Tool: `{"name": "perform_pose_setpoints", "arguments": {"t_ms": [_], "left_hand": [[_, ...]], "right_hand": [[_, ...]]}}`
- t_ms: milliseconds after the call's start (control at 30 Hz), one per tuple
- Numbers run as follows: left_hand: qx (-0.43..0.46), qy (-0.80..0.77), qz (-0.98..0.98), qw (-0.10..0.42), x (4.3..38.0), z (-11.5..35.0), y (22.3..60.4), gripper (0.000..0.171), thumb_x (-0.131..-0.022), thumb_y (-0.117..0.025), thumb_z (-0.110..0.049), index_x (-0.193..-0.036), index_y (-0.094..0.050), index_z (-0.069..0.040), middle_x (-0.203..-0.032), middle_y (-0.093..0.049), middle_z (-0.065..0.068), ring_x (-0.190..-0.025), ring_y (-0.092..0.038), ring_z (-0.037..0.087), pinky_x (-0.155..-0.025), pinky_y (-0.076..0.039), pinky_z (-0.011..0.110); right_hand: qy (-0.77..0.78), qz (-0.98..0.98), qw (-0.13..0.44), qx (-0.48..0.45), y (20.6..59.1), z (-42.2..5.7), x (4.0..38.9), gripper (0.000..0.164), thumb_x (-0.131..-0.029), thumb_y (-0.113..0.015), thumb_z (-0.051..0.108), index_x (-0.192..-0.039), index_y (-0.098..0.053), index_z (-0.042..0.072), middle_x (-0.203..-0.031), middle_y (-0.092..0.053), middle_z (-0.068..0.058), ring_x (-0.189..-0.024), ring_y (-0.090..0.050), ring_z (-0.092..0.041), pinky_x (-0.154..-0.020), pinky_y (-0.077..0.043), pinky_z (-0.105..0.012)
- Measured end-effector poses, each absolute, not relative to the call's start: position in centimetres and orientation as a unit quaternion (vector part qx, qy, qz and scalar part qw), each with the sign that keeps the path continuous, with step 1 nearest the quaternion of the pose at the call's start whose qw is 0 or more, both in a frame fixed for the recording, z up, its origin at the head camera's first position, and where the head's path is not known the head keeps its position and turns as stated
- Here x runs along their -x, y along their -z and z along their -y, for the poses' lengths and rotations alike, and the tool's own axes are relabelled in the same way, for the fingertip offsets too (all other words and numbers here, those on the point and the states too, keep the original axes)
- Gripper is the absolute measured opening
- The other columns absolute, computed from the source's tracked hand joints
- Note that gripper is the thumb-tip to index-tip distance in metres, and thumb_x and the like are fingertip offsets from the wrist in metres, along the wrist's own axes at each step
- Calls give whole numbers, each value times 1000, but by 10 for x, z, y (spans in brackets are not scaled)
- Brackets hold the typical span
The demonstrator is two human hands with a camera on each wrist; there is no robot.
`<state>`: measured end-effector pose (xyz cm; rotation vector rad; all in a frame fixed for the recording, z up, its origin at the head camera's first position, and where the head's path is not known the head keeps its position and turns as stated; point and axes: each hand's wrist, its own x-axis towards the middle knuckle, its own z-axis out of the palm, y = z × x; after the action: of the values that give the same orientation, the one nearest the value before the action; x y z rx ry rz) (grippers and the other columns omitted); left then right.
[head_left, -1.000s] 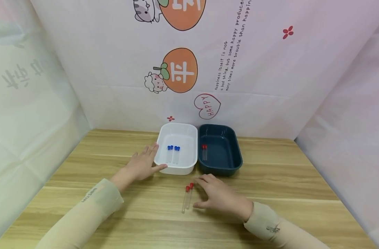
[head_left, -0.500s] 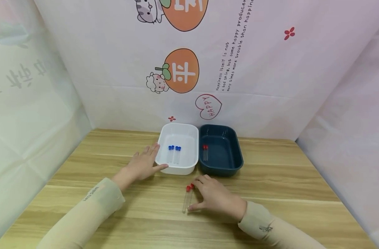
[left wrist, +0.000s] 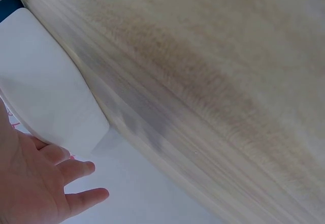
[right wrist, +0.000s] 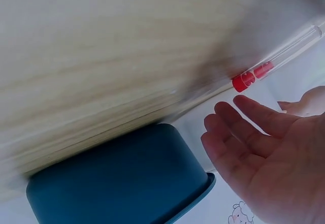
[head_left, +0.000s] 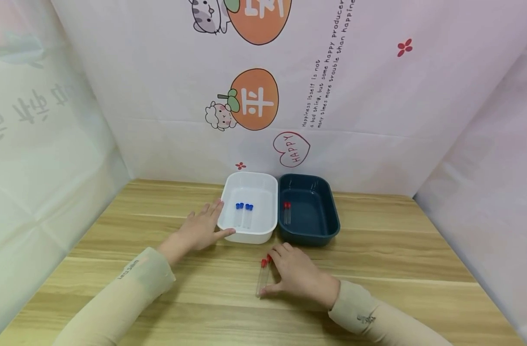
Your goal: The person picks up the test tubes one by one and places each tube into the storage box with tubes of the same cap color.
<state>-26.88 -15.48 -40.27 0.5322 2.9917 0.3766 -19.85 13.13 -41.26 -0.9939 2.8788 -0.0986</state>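
Note:
My left hand [head_left: 199, 230] rests with spread fingers on the near left edge of the white tray [head_left: 249, 238]. Four-sided and shallow, that tray holds several blue-capped test tubes [head_left: 247, 216]. On the table in front, two clear test tubes with red caps [head_left: 263, 263] lie side by side. My right hand [head_left: 299, 275] spans the right-hand tube, fingertips at its cap and thumb by its lower end, which is hidden. In the right wrist view the relaxed fingers [right wrist: 254, 113] stand just beside the red caps [right wrist: 244, 81].
A dark blue tray [head_left: 311, 238] stands against the white one's right side, with two red-capped test tubes [head_left: 287, 214] inside. Behind both trays rises a printed cloth backdrop [head_left: 358, 158]. Cloth also hangs at both sides of the wooden table [head_left: 194, 307].
My right hand has moved left, from beside the red-capped test tubes to over the right-hand one. The left hand stays at the white tray.

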Motion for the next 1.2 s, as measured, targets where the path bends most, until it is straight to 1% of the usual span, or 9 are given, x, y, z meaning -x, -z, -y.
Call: {"name": "perform_pose_setpoints", "arguments": {"t_ms": [233, 467, 733, 967, 1200], "left_hand": [[-177, -122, -976, 33, 269, 155, 403, 98, -100, -50, -65, -162, -15, 2, -169, -14, 18, -151, -19, 46, -114, -19, 73], [-176, -119, -976, 35, 268, 155, 403, 99, -100, -49, -67, -163, -15, 2, -169, -14, 18, -151, -19, 46, -114, -19, 72], [-179, -119, -976, 39, 268, 155, 401, 101, -99, -47, -69, -163, -14, 1, -169, -13, 18, -152, -18, 46, -114, -19, 72], [-178, -119, -976, 35, 268, 155, 402, 99, -100, -47, -68, -162, -15, 2, -169, -15, 19, -151, -19, 46, -114, -20, 72], [-177, -118, -976, 35, 270, 156, 402, 100, -99, -46, -69, -162, -16, 2, -169, -15, 18, -151, -20, 45, -114, -20, 72]], "right_hand": [[13, -945, 42, 325, 412, -132, 200, 105, -77, -69, 80, -140, -57, -3, -138, -56, -18, -120, -53, -29, -104, -48, -45], [-1, -945, 34, 325, 412, -130, 203, 103, -77, -68, 80, -137, -60, -4, -136, -58, -18, -116, -54, -28, -102, -49, -44], [6, -946, 58, 319, 411, -128, 205, 102, -76, -72, 78, -138, -59, -3, -138, -57, -19, -118, -54, -29, -103, -49, -45], [14, -947, 64, 316, 411, -128, 209, 101, -75, -73, 77, -136, -61, -1, -134, -59, -16, -113, -55, -27, -100, -50, -44], [31, -947, 78, 311, 410, -131, 213, 99, -72, -78, 75, -135, -61, 0, -138, -57, -16, -116, -54, -28, -104, -48, -45]]}}
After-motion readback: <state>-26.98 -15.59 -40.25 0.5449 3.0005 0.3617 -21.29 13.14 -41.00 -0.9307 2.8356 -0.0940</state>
